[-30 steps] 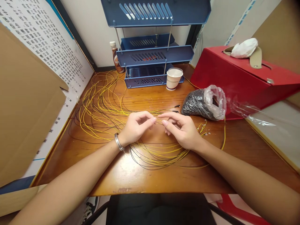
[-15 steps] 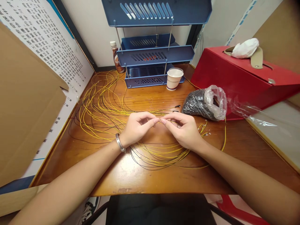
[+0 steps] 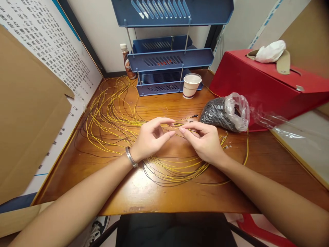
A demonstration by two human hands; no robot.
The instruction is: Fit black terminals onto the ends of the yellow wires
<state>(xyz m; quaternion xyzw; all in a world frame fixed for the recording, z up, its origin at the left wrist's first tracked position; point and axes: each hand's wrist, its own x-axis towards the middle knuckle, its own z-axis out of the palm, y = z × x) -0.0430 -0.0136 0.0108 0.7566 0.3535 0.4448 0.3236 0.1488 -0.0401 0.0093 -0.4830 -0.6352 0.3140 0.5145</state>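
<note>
Many thin yellow and black wires [image 3: 177, 171] lie in loose loops on the wooden table, passing under both of my hands. My left hand [image 3: 154, 137], with a silver bracelet at its wrist, is raised over them. Its thumb and index finger are apart, with nothing between the tips. Close by on the right, my right hand [image 3: 203, 139] pinches a thin wire between thumb and index finger; the pinched end is mostly hidden. Small black connector ends [image 3: 194, 116] of some wires lie just beyond the right fingertips.
A plastic bag of small black parts [image 3: 218, 113] lies right of my hands, before a red box [image 3: 257, 85]. A paper cup [image 3: 191, 87] stands by the blue tray rack [image 3: 169, 61], with a bottle [image 3: 128, 63] at its left. Cardboard [image 3: 31, 113] leans at the left.
The fingertips of my left hand have parted and let go of the wire held between both hands. My right hand has stayed nearly in place, still pinching.
</note>
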